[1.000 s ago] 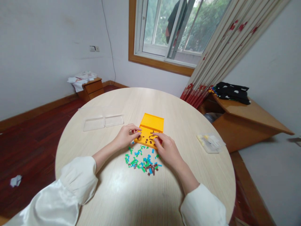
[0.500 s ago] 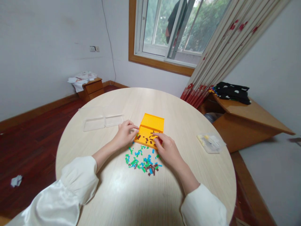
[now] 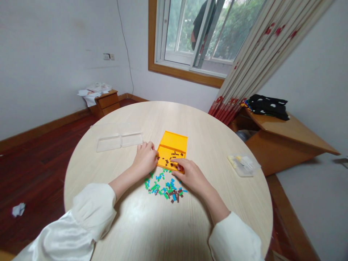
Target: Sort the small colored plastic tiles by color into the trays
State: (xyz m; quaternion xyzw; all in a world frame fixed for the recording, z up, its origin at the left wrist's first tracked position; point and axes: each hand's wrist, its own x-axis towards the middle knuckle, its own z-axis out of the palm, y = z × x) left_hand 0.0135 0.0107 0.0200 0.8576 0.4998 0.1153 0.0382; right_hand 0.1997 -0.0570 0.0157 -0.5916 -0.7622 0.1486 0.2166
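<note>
Curling at the rectangular yellow plastic box (image 3: 174, 140), the left hand (image 3: 146, 158) hides its grip. The right hand (image 3: 191, 174) arches over one corner, grip unclear

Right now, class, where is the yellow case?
Head view: near centre, the yellow case lies open between left hand and right hand, beyond the multicoloured bricks.

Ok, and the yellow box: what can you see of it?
The yellow box looks like plastic, with two shallow, rimmed halves opened out flat on the table. The far half's inside is plain yellow; the near half holds scattered small brown bricks. The left hand is at its left edge, the right hand over its near right corner; exact contact is unclear.
</note>
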